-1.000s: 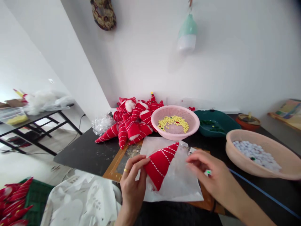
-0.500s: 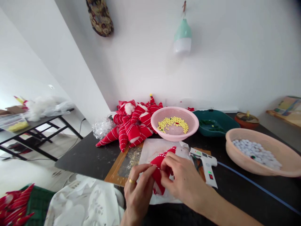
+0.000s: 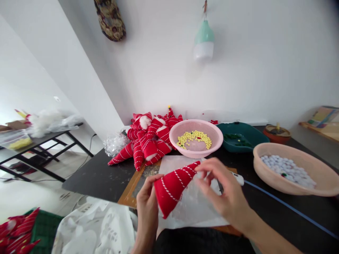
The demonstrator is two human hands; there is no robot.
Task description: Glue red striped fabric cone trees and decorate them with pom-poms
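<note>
A red cone-shaped cloth piece with white twisted cord point(image 3: 173, 187) is tilted, its tip pointing up and right. My left hand point(image 3: 148, 201) holds it by its wide end at the left. Beside the tip is my right hand point(image 3: 222, 187), fingers apart and slightly blurred, with nothing visible in it. Below the cone lies a white sheet point(image 3: 196, 208) on a wood-edged board point(image 3: 127, 192). The glue gun point(image 3: 238, 177) is mostly hidden behind my right hand.
Red striped cones point(image 3: 148, 141) are piled at the back. A pink basket point(image 3: 196, 153) holds yellow pieces; right of it are a teal tray point(image 3: 245, 132) and a peach bowl point(image 3: 325, 176) of white pieces. A blue cord point(image 3: 288, 207) crosses the right side.
The cone has turned so its striped outer side shows, held by my left hand alone. My right hand has let go and moved right, now in front of the glue gun.
</note>
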